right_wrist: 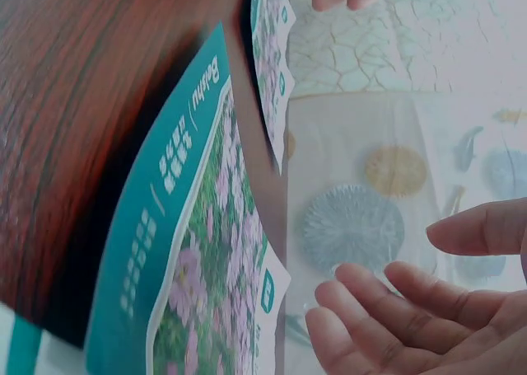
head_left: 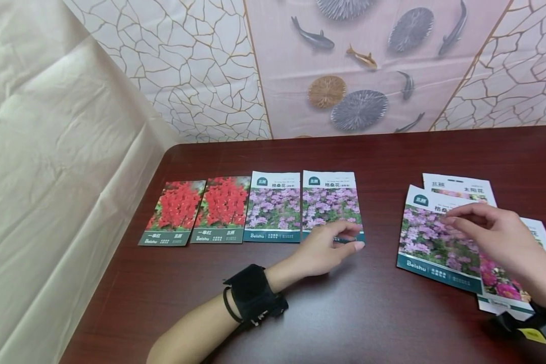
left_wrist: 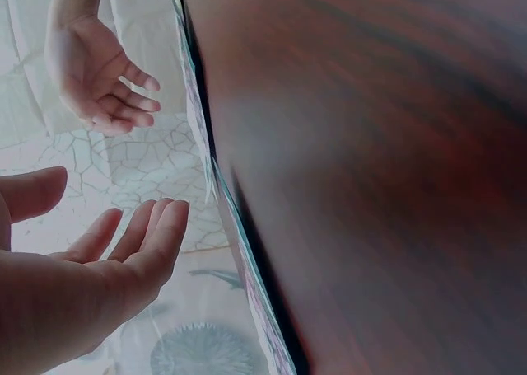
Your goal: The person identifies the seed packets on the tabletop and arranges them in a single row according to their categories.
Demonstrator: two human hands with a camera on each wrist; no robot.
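My left hand (head_left: 326, 247) hovers over the lower edge of a purple-flower seed packet (head_left: 331, 202), its fingers loosely bent and holding nothing. Beside that packet on the left lies a matching purple seed packet (head_left: 273, 207). My right hand (head_left: 505, 237) is above another purple-flower seed packet (head_left: 429, 242), which lies slightly turned on top of other packets. In the right wrist view, thumb and fingers (right_wrist: 461, 309) are spread apart over nothing. Under the top packet, a pink-flower packet (head_left: 505, 283) and a white-topped packet (head_left: 464, 183) stick out.
Two red-flower seed packets (head_left: 175, 212) (head_left: 223, 207) continue the row at the left of the dark wooden table (head_left: 346, 313). A pale cloth (head_left: 73, 177) hangs along the left side, and a patterned cloth (head_left: 291, 91) rises behind the table's far edge.
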